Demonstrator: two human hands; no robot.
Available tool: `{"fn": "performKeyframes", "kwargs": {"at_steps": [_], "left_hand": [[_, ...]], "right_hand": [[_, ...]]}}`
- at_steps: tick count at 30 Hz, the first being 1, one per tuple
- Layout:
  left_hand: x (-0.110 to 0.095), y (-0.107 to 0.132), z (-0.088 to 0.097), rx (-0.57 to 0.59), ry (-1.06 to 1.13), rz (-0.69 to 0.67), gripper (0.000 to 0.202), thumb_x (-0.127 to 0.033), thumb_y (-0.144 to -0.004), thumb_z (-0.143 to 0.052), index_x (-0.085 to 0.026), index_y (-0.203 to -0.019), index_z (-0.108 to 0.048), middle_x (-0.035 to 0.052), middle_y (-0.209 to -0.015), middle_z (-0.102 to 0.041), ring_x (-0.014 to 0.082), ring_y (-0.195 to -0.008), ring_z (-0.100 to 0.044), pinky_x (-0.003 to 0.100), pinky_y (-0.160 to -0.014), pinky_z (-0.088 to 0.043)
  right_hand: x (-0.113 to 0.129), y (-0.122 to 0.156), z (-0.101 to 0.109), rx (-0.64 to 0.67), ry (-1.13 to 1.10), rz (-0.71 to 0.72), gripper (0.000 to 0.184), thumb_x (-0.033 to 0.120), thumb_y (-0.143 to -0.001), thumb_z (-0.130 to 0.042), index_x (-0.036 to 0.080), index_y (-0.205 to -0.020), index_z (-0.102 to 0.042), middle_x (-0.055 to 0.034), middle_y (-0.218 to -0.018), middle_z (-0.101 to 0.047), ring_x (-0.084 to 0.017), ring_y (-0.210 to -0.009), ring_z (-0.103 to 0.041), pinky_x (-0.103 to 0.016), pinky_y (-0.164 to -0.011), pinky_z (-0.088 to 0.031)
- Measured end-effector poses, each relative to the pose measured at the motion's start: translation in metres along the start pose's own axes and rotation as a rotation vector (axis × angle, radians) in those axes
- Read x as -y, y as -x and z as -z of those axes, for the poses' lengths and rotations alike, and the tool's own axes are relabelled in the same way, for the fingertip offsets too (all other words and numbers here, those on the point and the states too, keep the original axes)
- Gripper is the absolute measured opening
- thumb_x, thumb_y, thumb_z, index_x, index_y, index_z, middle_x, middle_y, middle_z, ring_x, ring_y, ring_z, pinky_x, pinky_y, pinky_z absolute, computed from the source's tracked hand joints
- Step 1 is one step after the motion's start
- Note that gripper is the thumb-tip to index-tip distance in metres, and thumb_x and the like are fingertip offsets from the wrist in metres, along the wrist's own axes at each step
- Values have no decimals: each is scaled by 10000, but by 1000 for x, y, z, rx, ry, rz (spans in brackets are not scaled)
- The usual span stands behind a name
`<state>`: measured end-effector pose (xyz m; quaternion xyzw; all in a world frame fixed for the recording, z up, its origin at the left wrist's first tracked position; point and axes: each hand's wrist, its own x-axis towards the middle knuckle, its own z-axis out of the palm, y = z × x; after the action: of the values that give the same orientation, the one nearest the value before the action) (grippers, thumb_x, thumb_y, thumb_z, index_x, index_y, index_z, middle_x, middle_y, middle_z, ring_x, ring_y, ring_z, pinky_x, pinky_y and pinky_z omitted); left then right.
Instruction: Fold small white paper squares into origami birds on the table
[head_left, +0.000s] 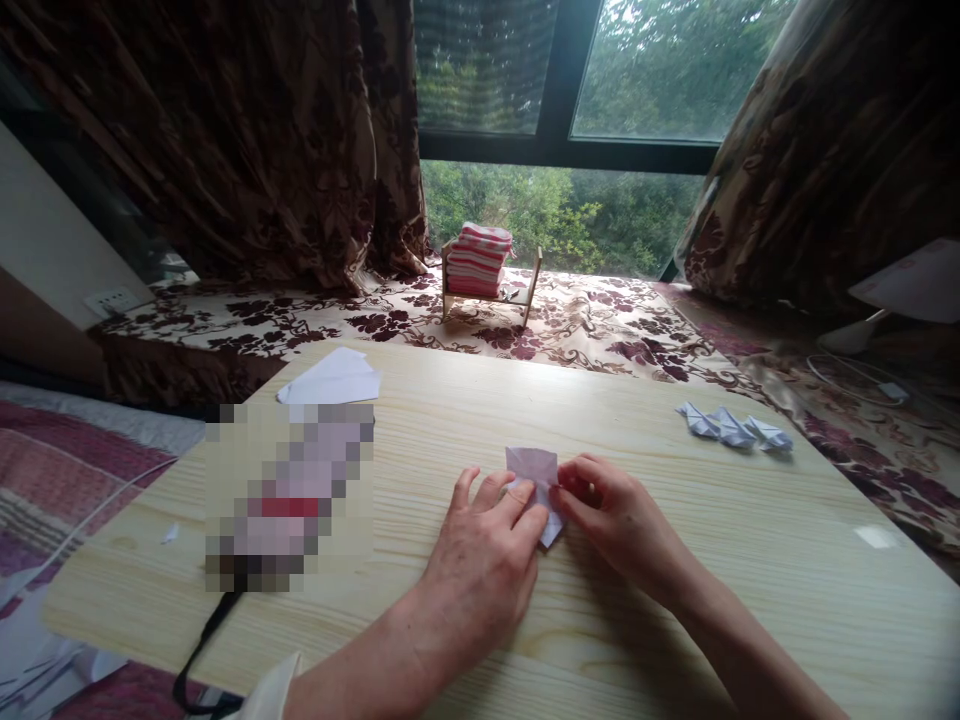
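Observation:
A small piece of folded white paper [531,463] lies on the table in front of me, creased, with its lower end narrowing to a point. My left hand [487,545] rests over its left side, fingers spread, with the index finger and thumb pressing it down. At the paper's right edge, my right hand [611,505] pinches a bit of it between thumb and forefinger. Part of the paper is hidden under the fingers. Several folded paper pieces [733,428] sit in a row at the far right of the table.
Loose white paper [334,380] lies at the table's [637,640] back left. Nearer is a pixelated object [292,500] with a black strap [206,630], beside a paper scrap [171,533]. Behind, a small rack with folded striped cloths [478,262] stands on the window ledge; a lamp [904,285] is right.

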<state>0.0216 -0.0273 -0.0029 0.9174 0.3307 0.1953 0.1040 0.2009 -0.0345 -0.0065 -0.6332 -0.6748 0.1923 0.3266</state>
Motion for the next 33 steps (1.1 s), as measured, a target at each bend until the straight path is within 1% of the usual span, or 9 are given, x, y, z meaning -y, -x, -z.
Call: {"fn": "performKeyframes", "kwargs": {"at_steps": [5,10,15,18,20,21,24,27,33], "left_hand": [[1,0,0,10,-3,-11,316,-173,-821,-496,-218,-1126,-562,72,-1232,-574,268,-1190,-434,542,-1068,-214],[-1,-1,-1,11,-3,-1,344,-172,-827,-480,-215,-1161,-548,75,-1242,-554,271,-1192,-420,537,-1082,-197],[-5,-1,4,-15,8,16,314,-161,-812,-491,-213,-1108,-586,76,-1103,-581,260,-1128,-458,527,-1075,-221],[1,-4,13,-106,10,84,236,-194,-816,-512,-218,-1018,-633,70,-1016,-586,243,-1027,-502,529,-1044,-256],[10,-10,18,-228,-31,208,184,-217,-817,-527,-200,-940,-664,69,-925,-588,233,-944,-517,506,-986,-322],[14,-14,19,-249,-47,257,168,-218,-813,-536,-192,-906,-673,70,-901,-589,235,-935,-516,491,-952,-351],[24,-27,16,-196,-37,313,119,-212,-788,-563,-191,-800,-680,61,-879,-595,232,-921,-514,460,-894,-384],[26,-39,8,-156,32,366,84,-198,-759,-586,-200,-763,-670,42,-864,-601,221,-917,-516,422,-865,-396],[20,-42,2,-129,134,355,43,-208,-709,-653,-198,-674,-630,18,-872,-597,202,-936,-510,419,-929,-357]], "right_hand": [[-2,1,-2,-10,39,28,117,233,-812,-525,202,-753,-620,-14,-728,-583,-148,-663,-536,-257,-618,-401],[6,7,-7,-72,331,94,134,200,-824,-528,202,-741,-634,-27,-753,-607,-184,-728,-553,-299,-688,-371],[13,13,-14,-76,409,58,163,178,-861,-478,191,-778,-618,-25,-770,-596,-160,-648,-553,-257,-577,-341],[12,14,-16,-94,401,52,164,192,-864,-476,191,-764,-606,-19,-750,-590,-156,-621,-554,-254,-557,-329],[12,14,-16,-95,388,58,169,186,-866,-465,189,-768,-603,-21,-750,-588,-155,-632,-562,-250,-559,-329],[12,14,-16,-93,380,59,168,180,-865,-462,189,-774,-603,-22,-756,-589,-155,-640,-566,-248,-561,-330],[12,14,-15,-96,368,53,154,176,-861,-468,189,-782,-599,-23,-761,-593,-156,-643,-567,-244,-565,-326],[11,14,-16,-89,372,43,153,172,-865,-471,187,-770,-590,-22,-759,-591,-158,-641,-562,-245,-563,-318],[12,13,-16,-81,390,30,174,174,-873,-467,189,-736,-572,-17,-749,-584,-146,-612,-547,-245,-547,-293]]}}
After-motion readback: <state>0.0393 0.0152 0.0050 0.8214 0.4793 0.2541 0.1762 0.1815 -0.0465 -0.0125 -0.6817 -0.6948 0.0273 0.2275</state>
